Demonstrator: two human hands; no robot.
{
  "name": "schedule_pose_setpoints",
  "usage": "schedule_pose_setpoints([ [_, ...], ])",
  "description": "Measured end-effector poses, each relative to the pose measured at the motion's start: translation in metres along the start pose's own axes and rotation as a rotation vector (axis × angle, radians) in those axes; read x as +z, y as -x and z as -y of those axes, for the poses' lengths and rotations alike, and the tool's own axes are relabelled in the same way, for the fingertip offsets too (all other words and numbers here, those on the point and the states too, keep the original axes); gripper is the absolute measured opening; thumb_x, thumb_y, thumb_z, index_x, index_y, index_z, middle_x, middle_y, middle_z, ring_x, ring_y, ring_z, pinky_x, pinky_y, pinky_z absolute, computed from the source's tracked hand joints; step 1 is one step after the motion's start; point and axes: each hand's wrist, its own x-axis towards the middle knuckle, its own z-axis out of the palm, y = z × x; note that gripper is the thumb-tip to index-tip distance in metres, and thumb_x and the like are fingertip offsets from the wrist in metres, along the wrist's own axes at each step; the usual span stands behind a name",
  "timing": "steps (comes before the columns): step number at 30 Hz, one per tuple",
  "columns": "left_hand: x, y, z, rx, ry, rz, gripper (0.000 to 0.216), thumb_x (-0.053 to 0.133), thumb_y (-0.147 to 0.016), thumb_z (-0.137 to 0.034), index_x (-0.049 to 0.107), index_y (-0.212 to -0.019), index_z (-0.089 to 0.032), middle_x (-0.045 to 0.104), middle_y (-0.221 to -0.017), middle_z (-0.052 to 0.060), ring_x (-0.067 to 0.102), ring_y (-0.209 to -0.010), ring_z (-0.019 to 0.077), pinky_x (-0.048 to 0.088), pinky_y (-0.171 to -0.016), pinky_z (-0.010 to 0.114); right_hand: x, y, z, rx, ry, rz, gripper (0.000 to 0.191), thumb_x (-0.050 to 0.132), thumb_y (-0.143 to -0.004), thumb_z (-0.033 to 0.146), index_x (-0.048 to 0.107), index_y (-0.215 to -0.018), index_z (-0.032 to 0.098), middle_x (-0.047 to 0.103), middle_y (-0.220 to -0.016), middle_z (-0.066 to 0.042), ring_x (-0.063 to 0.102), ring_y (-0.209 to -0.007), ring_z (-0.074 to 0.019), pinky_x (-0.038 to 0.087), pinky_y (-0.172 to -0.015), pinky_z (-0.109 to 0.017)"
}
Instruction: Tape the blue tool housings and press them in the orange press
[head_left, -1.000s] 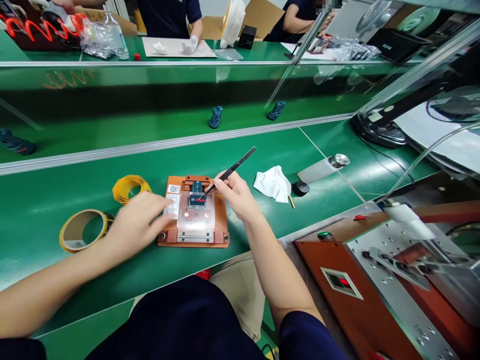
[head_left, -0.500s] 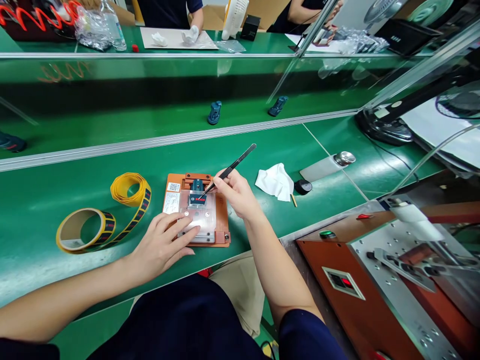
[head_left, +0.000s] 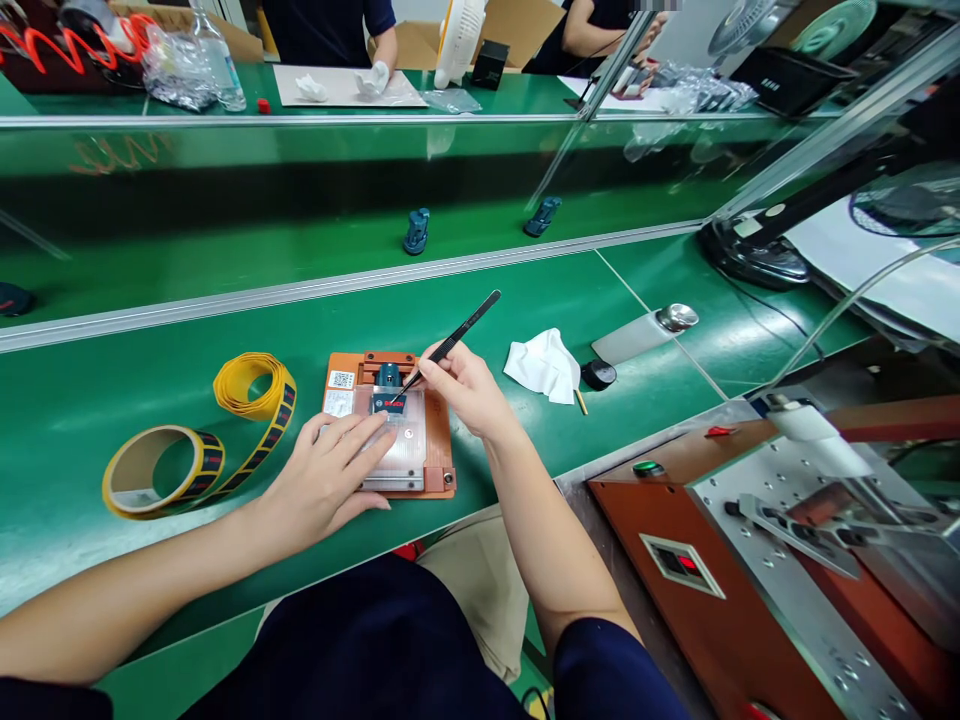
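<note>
My right hand (head_left: pixel 466 388) is closed around black tweezers (head_left: pixel 469 318), whose tips reach down to a dark blue label with red lettering (head_left: pixel 389 403). That label lies on a clear plate (head_left: pixel 405 455) over an orange-brown fixture (head_left: pixel 439 440). Fingers spread, my left hand (head_left: pixel 330 465) lies flat on the clear plate, its fingertips close to the label's lower edge. A dark blue plastic part (head_left: pixel 388 375) sits in the fixture just behind the label. Whether the tweezer tips grip the label or only touch it, I cannot tell.
Left of the fixture lies a roll of yellow label tape (head_left: pixel 163 470) with its loose coil (head_left: pixel 255 385). To the right are a white cloth (head_left: pixel 544 366), a black cap (head_left: pixel 598 375) and a white bottle (head_left: pixel 637 335). An orange machine (head_left: pixel 675 580) stands at lower right. Co-workers sit beyond the partition.
My left hand's fingers have slid forward on the plate, closer to the label. The tweezers stay at the label, with only a slight shift. The whole view has moved a little.
</note>
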Motion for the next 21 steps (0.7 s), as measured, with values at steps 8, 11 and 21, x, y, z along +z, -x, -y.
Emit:
schedule_pose_setpoints([
  [8, 0.001, -0.009, 0.005, -0.007, 0.013, 0.035, 0.082, 0.074, -0.09, -0.043, 0.032, -0.154, -0.011, 0.049, -0.151, 0.02, 0.048, -0.13, 0.0363, 0.033, -0.099, 0.047, 0.0, 0.0, 0.003, 0.023, 0.067, 0.013, 0.035, 0.07, -0.089, 0.054, 0.059, -0.097, 0.022, 0.071, -0.096, -0.005, 0.07, -0.091, -0.0196, 0.059, -0.085, -0.036],
  [11, 0.0, -0.011, 0.006, 0.0, 0.011, 0.035, 0.091, 0.08, -0.084, -0.042, 0.031, -0.154, -0.011, 0.051, -0.149, 0.021, 0.05, -0.126, 0.0368, 0.033, -0.097, 0.048, -0.001, -0.002, 0.005, 0.006, 0.017, -0.009, 0.035, 0.071, -0.088, 0.053, 0.06, -0.099, 0.022, 0.07, -0.096, -0.004, 0.07, -0.094, -0.0199, 0.06, -0.084, -0.035],
  [21, 0.008, -0.026, 0.02, -0.296, 0.31, -0.125, 0.086, 0.07, -0.09, -0.047, 0.022, -0.158, -0.026, 0.048, -0.147, 0.017, 0.047, -0.133, 0.0353, 0.044, -0.108, 0.056, -0.039, 0.057, -0.008, -0.153, 0.664, -0.539, 0.032, 0.05, -0.1, 0.045, 0.057, -0.121, 0.022, 0.064, -0.105, -0.01, 0.062, -0.099, -0.0258, 0.05, -0.092, -0.046],
])
